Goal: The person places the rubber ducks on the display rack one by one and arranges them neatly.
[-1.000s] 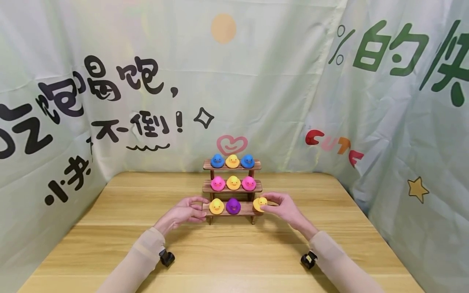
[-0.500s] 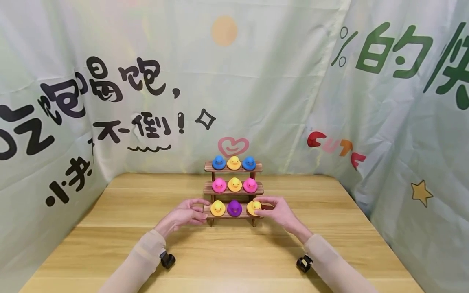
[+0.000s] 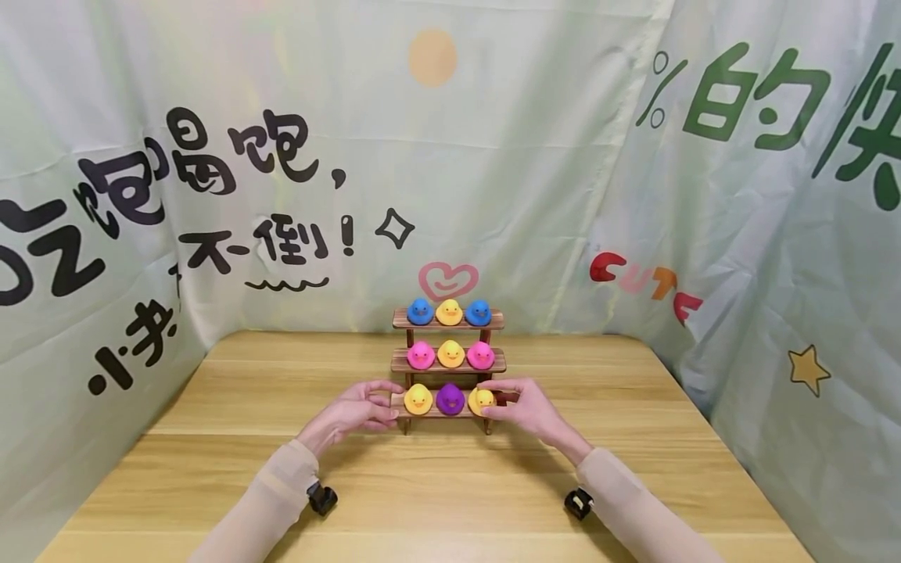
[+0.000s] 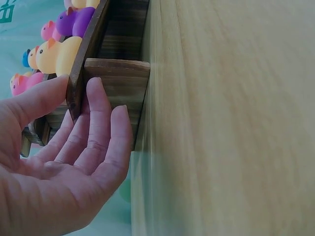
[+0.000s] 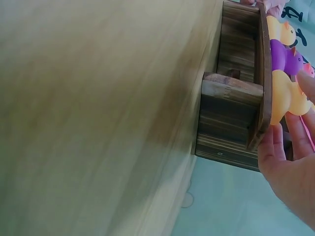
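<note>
A three-tier wooden stand (image 3: 399,360) holds small rubber ducks. My left hand (image 3: 355,408) grips the left end of its bottom tier; in the left wrist view the thumb lies on the board's upper side, fingers underneath. At the right end of that tier, my right hand (image 3: 531,412) pinches a yellow rubber duck (image 3: 482,400) between thumb and fingers. In the right wrist view this duck (image 5: 280,97) sits on the board beside the purple duck (image 5: 278,55). Left of the purple one is another yellow duck (image 3: 418,399).
Blue, yellow and blue ducks line the top tier (image 3: 400,320); pink, yellow and pink ones fill the middle. The stand is on a wood-grain table (image 3: 450,493), near its back edge. A printed curtain (image 3: 507,156) hangs behind and at both sides.
My right hand has moved left with the yellow duck, from the bottom tier's right end to a place nearer the purple duck. The left hand keeps its hold on the stand.
</note>
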### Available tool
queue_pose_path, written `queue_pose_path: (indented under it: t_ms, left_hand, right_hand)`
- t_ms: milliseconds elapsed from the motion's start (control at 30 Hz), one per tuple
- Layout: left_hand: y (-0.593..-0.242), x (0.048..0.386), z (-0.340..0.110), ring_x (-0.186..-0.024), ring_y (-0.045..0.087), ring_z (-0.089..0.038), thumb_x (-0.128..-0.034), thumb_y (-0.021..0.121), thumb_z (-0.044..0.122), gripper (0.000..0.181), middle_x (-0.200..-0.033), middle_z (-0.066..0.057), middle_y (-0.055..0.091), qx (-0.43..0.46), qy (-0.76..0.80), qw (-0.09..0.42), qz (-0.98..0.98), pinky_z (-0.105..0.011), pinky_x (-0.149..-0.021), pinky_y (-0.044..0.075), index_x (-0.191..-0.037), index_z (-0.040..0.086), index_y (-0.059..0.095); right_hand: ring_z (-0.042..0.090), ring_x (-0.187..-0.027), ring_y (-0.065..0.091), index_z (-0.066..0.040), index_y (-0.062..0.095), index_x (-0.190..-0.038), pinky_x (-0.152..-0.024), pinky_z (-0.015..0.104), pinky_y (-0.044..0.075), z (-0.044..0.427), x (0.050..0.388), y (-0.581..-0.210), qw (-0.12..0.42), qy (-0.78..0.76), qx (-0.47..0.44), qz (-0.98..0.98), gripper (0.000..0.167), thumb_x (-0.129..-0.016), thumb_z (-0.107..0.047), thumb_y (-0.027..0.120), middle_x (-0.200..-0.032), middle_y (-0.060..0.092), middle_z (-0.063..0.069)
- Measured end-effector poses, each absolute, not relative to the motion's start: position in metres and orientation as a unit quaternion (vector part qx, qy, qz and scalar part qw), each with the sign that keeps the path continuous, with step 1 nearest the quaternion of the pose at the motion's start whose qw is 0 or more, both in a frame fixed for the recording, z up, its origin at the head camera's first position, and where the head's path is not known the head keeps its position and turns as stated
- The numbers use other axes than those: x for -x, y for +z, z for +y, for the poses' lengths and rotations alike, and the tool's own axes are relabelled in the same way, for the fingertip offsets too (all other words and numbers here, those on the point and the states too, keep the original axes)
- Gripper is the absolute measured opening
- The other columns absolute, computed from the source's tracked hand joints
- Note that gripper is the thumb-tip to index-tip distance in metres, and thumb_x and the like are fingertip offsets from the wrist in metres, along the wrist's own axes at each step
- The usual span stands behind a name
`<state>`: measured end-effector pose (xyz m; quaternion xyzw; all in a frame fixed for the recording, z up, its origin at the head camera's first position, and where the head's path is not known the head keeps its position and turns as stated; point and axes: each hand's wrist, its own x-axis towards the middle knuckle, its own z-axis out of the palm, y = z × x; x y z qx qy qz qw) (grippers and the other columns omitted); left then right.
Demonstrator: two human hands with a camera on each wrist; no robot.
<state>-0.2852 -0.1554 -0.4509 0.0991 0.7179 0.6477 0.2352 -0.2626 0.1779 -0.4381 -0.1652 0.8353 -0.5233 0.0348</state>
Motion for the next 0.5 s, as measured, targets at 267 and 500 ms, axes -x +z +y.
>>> queue_pose_path:
  t_ms: [267, 500]
  left_hand:
    - [-0.4532, 0.2867, -0.1563, -0.083, 0.070, -0.023, -0.0847, 0.070, 0.001, 0.055, -0.090, -0.005, 0.061, -0.095, 0.647, 0.233, 0.720, -0.038, -0.082, 0.062, -0.136, 0.000, 0.049]
    - [-0.4559, 0.2873, -0.1559, -0.082, 0.070, -0.022, -0.0853, 0.070, 0.002, 0.054, -0.092, -0.005, 0.064, -0.095, 0.641, 0.231, 0.726, -0.038, -0.080, 0.062, -0.135, 0.001, 0.049]
  right_hand:
    - [0.036, -0.112, 0.062, -0.001, 0.066, -0.123, -0.088, 0.032, 0.058, 0.1724, 0.2588, -0.4309, 0.041, -0.518, 0.156, 0.840, 0.040, -0.085, -0.007, 0.075, -0.131, 0.060, 0.021]
    - [0.034, -0.116, 0.061, -0.006, 0.067, -0.123, -0.090, 0.030, 0.058, 0.1752, 0.2612, -0.4374, 0.038, -0.530, 0.166, 0.831, 0.041, -0.084, -0.013, 0.077, -0.132, 0.061, 0.018]
